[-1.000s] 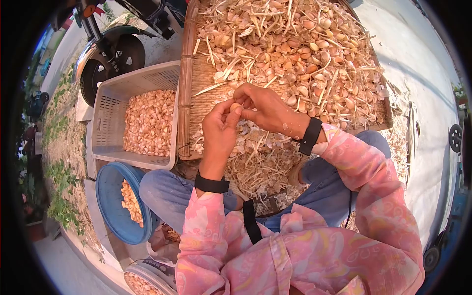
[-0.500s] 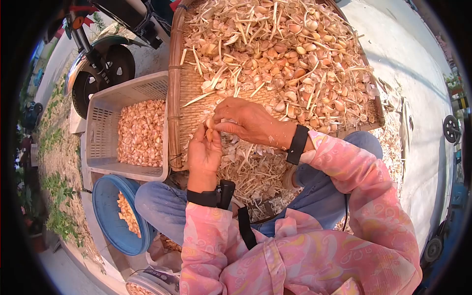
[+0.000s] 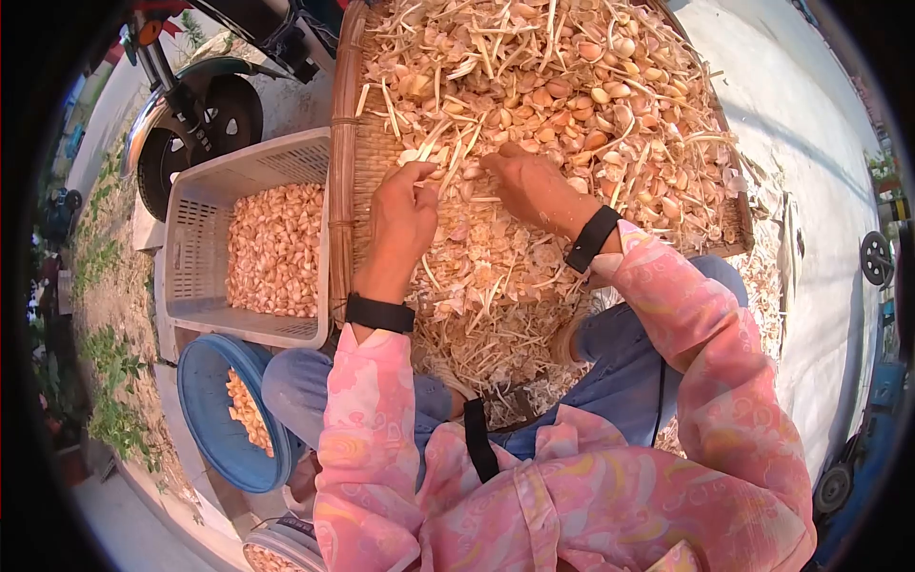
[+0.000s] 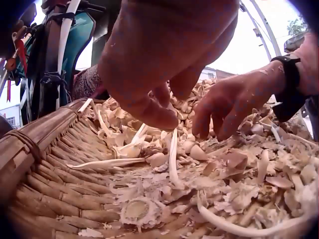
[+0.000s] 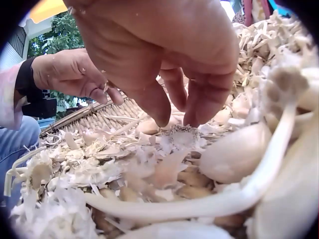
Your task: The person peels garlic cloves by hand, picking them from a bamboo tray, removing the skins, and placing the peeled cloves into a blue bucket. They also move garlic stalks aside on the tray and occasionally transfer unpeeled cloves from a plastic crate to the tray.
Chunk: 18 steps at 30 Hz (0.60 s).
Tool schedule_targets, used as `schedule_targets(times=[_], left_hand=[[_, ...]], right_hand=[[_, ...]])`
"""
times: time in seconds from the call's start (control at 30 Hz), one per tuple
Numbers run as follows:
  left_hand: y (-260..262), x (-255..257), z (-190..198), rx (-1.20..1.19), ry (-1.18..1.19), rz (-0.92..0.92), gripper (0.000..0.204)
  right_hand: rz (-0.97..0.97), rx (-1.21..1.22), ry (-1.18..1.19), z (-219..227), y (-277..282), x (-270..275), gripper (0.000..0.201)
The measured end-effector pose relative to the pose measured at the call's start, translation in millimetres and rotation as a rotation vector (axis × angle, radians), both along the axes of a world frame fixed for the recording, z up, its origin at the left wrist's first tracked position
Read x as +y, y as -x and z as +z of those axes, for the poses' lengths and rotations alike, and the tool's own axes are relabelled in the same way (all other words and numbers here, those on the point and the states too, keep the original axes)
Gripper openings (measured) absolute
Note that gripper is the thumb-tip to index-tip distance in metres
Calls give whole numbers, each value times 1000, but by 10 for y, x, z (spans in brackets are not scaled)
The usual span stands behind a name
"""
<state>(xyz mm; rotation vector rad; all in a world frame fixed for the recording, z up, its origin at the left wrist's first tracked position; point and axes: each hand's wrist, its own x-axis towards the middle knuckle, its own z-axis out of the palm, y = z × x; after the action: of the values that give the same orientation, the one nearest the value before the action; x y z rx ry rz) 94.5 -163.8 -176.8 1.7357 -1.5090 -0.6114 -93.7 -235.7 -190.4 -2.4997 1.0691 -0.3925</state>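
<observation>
Garlic cloves [image 3: 562, 114], papery skins and dry stems cover a woven bamboo tray [image 3: 345, 153]. My left hand [image 3: 402, 214] hangs over the tray's near left part, fingers bent; its fingertips overlap a pale stem [image 4: 173, 157] in the left wrist view. I cannot tell whether its thumb and fingers pinch anything. To its right, my right hand [image 3: 541, 191] reaches palm down into the garlic. Its thumb and fingers point down, a gap between them, right at a clove [image 5: 149, 126] and a rough root disc [image 5: 179, 137]. A larger clove [image 5: 234, 154] lies close to the right wrist camera.
Left of the tray stands a pale plastic crate [image 3: 186, 257] of cloves. Nearer are a blue bucket [image 3: 202, 410] with peeled cloves and a white tub [image 3: 286, 543]. A wheeled vehicle [image 3: 195, 133] is parked behind the crate. Stems and skins [image 3: 496, 348] heap between the person's legs.
Earlier, both hands were together with a clove at the fingertips. Now they are apart and farther forward over the tray, the right hand's fingers down in the garlic. The left palm has turned down.
</observation>
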Motion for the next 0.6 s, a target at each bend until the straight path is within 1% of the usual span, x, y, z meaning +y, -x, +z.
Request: schedule_targets(times=[0.03, 0.1, 0.13, 0.2, 0.23, 0.33, 0.37, 0.43, 0.47, 0.5, 0.6], left_hand=[[100, -130, -162, -74, 53, -84, 28], [302, -263, -184, -257, -5, -125, 28], [365, -304, -192, -351, -37, -150, 28], [427, -292, -200, -397, -40, -121, 28], [446, -261, -205, -423, -44, -108, 28], [456, -109, -191, -472, -29, -128, 19], [420, -83, -237, -498, -41, -102, 29], [268, 5, -350, -214, -7, -54, 30], [233, 37, -316, -72, 15, -29, 31], [215, 71, -283, 136, -46, 83, 28], [87, 245, -78, 1060, -80, 180, 23]], right_hand=[[-29, -8, 32, 15, 22, -28, 26], [-94, -27, 95, 28, 72, -109, 24], [-85, -47, 83, 21, 84, -150, 26], [-69, -90, 52, 28, 63, -186, 29], [13, -79, 28, 25, 50, -191, 28], [141, -86, 116, -156, -99, -174, 24], [153, -32, 176, -147, -155, -156, 18], [103, 52, 154, -104, -153, -117, 16], [79, 96, 147, -52, -151, -101, 15], [82, 129, 143, -103, -130, -147, 17], [26, 188, 128, -89, -86, -124, 18]])
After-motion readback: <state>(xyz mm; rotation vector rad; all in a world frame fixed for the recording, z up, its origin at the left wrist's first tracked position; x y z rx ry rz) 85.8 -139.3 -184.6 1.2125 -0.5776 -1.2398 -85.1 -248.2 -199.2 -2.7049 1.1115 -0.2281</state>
